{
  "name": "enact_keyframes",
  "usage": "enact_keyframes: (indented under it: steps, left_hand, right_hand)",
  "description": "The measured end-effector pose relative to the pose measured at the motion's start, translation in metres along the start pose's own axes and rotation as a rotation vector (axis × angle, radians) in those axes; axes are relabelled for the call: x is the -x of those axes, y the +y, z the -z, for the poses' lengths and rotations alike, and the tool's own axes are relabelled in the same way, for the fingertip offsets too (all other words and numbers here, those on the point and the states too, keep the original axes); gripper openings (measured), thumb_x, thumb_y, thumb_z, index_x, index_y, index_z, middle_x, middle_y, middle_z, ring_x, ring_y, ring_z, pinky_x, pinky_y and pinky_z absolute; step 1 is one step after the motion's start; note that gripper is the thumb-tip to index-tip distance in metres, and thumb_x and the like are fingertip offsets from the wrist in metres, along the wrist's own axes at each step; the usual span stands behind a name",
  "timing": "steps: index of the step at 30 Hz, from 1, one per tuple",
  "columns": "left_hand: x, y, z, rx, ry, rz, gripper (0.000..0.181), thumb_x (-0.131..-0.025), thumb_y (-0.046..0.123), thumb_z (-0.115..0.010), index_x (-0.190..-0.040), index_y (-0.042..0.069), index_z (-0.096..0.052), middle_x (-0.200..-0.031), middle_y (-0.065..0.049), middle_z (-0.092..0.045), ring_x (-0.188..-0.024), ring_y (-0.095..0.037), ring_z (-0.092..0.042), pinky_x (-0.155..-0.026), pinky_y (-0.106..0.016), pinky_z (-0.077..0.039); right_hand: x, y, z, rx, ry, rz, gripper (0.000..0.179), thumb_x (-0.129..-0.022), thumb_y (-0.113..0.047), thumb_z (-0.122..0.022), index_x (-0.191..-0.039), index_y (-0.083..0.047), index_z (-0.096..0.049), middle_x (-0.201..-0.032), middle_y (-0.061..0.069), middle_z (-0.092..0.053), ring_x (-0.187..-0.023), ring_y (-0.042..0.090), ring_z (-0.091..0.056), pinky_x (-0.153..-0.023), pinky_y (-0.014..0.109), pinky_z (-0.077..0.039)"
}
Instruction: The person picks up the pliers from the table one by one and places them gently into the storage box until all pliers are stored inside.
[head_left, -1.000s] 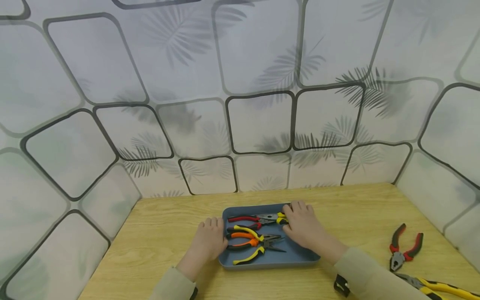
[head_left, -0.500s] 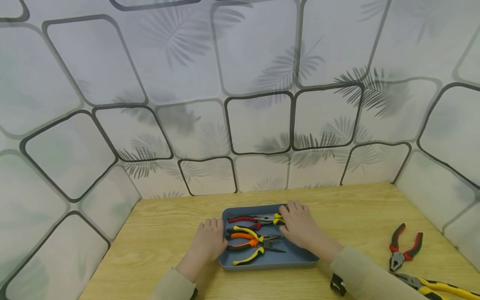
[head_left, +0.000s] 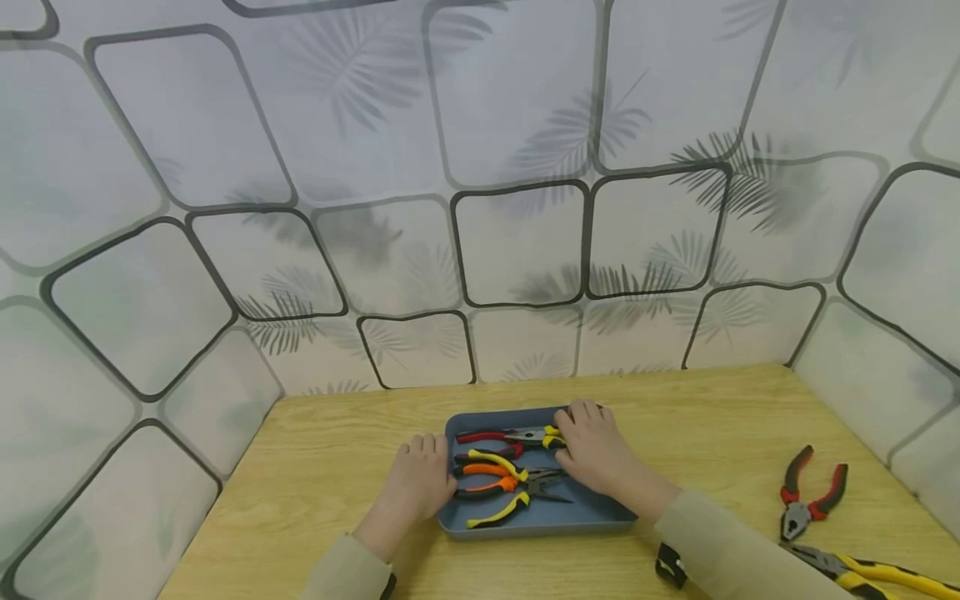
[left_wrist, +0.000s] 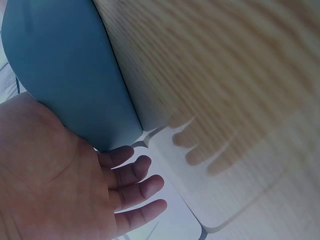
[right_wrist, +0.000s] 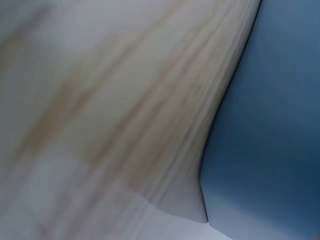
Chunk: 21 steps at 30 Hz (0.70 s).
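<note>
A blue-grey tray [head_left: 540,525] lies on the table with several pliers in it. My left hand [head_left: 420,479] rests beside its left wall; in the left wrist view the palm [left_wrist: 50,165] lies against the tray's side with relaxed fingers. At the tray's far right my right hand [head_left: 596,450] holds the yellow-and-black handles of needle-nose pliers [head_left: 531,435], whose jaws point left; its fingers partly cover them. Red-handled pliers [head_left: 483,437] lie alongside. Nearer are orange-handled pliers [head_left: 487,483] and yellow-handled needle-nose pliers [head_left: 517,500], overlapping. The right wrist view shows mainly the tray's wall [right_wrist: 270,130].
On the table [head_left: 322,475], to the right of the tray, lie red-and-black combination pliers [head_left: 798,517] and yellow-and-black needle-nose pliers [head_left: 832,562], partly behind the right sleeve [head_left: 735,542]. A patterned wall covering [head_left: 525,342] rises behind the table and on both sides.
My right hand has shifted slightly left, and the yellow-handled needle-nose pliers under it have slid left with it. The left hand and the tray have stayed in place.
</note>
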<state>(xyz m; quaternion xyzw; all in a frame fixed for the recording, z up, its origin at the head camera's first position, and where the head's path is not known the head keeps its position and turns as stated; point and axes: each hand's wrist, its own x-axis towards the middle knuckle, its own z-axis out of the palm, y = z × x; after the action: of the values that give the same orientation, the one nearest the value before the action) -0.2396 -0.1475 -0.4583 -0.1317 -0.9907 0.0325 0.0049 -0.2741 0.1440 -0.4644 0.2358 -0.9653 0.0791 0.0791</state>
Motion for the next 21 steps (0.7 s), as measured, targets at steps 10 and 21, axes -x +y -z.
enact_keyframes:
  steps: [10, 21]
  left_hand:
    - [-0.0016, 0.0001, 0.0020, 0.008, -0.008, -0.005, 0.039, -0.095, 0.030, -0.067, -0.119, 0.001, -0.057, -0.107, -0.015, -0.061, -0.101, -0.030, -0.059, -0.093, -0.048, -0.052]
    - [0.0002, 0.0015, 0.0075, 0.014, -0.029, 0.000, 0.039, -0.095, 0.030, -0.067, -0.119, 0.001, -0.056, -0.109, -0.015, -0.061, -0.102, -0.031, -0.059, -0.094, -0.049, -0.051]
  right_hand:
    - [-0.0047, -0.0039, 0.0014, 0.013, -0.013, 0.011, 0.014, -0.097, -0.020, -0.063, -0.107, -0.011, -0.056, -0.104, 0.010, -0.051, -0.096, 0.029, -0.044, -0.087, 0.052, -0.039]
    - [-0.0086, -0.0039, -0.0027, 0.018, -0.019, 0.031, 0.027, -0.094, -0.009, -0.071, -0.119, -0.006, -0.063, -0.107, 0.012, -0.054, -0.098, 0.030, -0.049, -0.096, 0.054, -0.046]
